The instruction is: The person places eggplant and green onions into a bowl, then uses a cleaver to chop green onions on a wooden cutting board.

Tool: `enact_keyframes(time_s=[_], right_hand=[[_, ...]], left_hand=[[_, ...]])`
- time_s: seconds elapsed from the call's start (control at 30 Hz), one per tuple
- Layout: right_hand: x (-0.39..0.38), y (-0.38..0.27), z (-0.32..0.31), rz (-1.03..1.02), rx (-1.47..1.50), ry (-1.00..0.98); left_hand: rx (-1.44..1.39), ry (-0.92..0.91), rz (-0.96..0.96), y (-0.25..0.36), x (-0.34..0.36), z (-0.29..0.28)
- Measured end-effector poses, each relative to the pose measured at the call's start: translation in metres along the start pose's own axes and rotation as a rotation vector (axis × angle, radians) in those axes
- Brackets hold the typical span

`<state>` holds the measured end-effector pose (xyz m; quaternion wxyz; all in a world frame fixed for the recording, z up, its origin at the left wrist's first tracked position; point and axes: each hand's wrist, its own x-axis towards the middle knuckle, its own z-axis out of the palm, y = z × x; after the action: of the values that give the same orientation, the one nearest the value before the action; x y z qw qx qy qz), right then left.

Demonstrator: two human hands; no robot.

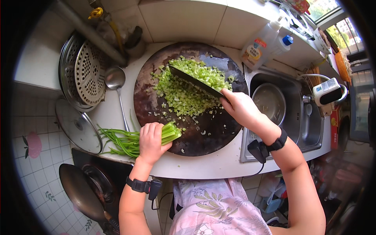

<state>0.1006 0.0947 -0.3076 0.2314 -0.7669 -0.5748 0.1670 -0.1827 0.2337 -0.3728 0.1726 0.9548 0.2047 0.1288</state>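
A round, dark cutting board [211,137] carries a spread pile of finely chopped green stalks [180,102]. My right hand [231,103] grips a broad dark cleaver [190,78], whose blade lies across the upper part of the pile with its far end toward the upper left. My left hand [150,141] is wrapped round a bunch of long green stalks [123,139]; their pale cut ends rest at the lower left of the board, and their leafy ends hang over onto the white counter [184,168].
Left: steamer plates [88,72], a metal ladle [114,78], a glass lid [78,125], a black pan [78,188] by the stove. Right: a sink [311,125] with a metal bowl [268,102], a soap bottle [256,49], a faucet [325,92]. A tiled wall [180,19] backs the counter.
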Motion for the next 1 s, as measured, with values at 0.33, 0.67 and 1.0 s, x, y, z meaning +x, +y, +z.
enact_keyframes(time_s=[0.33, 0.67, 1.0], right_hand=[[-0.001, -0.006, -0.003, -0.017, -0.043, 0.002], [-0.006, -0.004, 0.001, -0.005, -0.009, 0.053], [-0.028, -0.013, -0.02, 0.15, 0.101, 0.065]], left_hand=[[-0.018, -0.034, 0.071, 0.018, 0.018, 0.009], [0.002, -0.04, 0.087, 0.021, 0.032, 0.018], [-0.036, 0.025, 0.061, 0.028, 0.037, 0.019]])
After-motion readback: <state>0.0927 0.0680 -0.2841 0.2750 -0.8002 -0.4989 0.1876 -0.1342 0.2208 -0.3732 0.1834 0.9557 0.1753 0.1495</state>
